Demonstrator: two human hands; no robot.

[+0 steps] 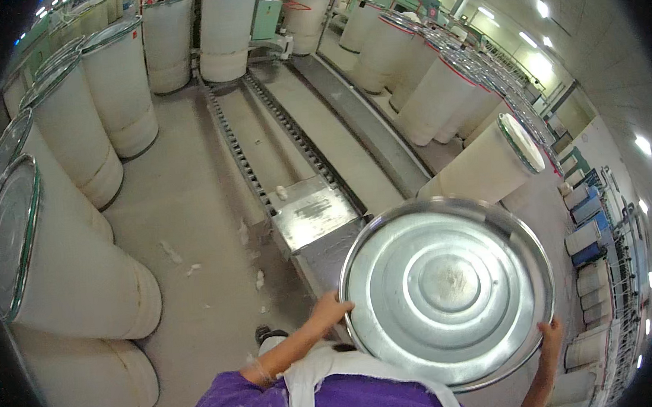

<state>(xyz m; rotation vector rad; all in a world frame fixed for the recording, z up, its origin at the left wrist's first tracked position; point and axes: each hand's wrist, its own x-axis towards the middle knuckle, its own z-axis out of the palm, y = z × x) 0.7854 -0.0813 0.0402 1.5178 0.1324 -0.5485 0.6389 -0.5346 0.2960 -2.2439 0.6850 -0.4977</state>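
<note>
A large round can (450, 285) with a shiny metal rim stands right in front of my body. Its top is filled by a silver metal disc with ringed ridges; the can's side wall is hidden below. My left hand (334, 308) is closed around the rim at the left edge. On the lower right edge, my right hand (551, 337) grips the same rim with fingers bent over it. Just beyond it is a tall pale can (480, 168) with white material at its top.
Chain tracks (284, 124) run away from a shiny metal plate (315, 215) on the floor. Tall pale cans (66, 227) line the left side. More red- and metal-rimmed cans (439, 92) crowd the right. White fluff (171, 252) lies on the floor, and green machinery (266, 18) stands far ahead.
</note>
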